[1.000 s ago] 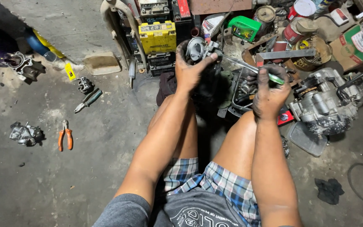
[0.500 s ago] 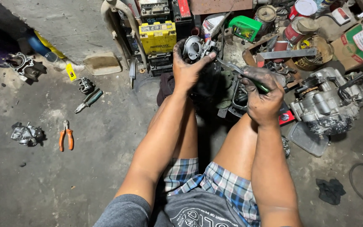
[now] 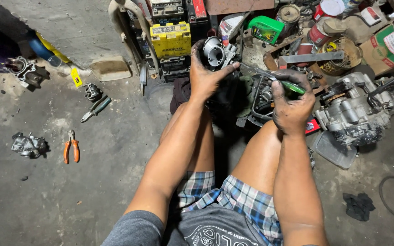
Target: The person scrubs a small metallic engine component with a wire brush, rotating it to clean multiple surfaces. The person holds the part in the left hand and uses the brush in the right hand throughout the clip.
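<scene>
I sit on a concrete floor with my knees up. My left hand (image 3: 206,75) grips a small grey metal carburettor body (image 3: 216,51), held up in front of me with its round bore facing me. My right hand (image 3: 290,105), greasy and dark, is closed on a green-handled screwdriver (image 3: 292,86). The screwdriver's thin metal shaft (image 3: 256,71) points left and its tip meets the carburettor's right side.
A grey engine block (image 3: 356,111) lies at right. Yellow battery (image 3: 170,40), green can (image 3: 265,28), tins and boxes crowd the top. Orange-handled pliers (image 3: 71,150), a dark-handled tool (image 3: 95,108) and small metal parts (image 3: 28,145) lie on the floor at left. A black rag (image 3: 359,205) sits at lower right.
My right hand has lifted and swung the screwdriver tip up against the carburettor. My left hand has raised and turned the carburettor slightly.
</scene>
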